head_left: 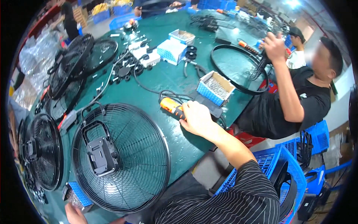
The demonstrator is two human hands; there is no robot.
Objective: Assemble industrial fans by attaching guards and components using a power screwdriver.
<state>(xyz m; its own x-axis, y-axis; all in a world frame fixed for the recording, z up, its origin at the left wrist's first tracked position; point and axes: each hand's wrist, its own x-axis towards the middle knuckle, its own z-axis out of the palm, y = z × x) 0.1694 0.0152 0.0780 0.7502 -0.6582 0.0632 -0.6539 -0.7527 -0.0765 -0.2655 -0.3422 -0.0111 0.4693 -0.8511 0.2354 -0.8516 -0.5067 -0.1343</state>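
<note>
My right hand (197,118) is closed around an orange and black electric screwdriver (170,105), which lies low over the green table. In front of me a black fan (123,160) with a round wire guard rests on the table. Its dark motor housing (101,155) and bracket face up. At the lower left edge my left hand (74,215) is beside a small blue and white box (79,194) of screws. Most of its fingers are cut off or unclear, so its grip is not readable.
More black fans (41,151) stand along the left. A screw box (215,89) sits right of the screwdriver, and loose black parts (125,71) lie farther back. A co-worker (287,97) works at the right over a black ring (238,69). Blue crates (266,160) stand by my right arm.
</note>
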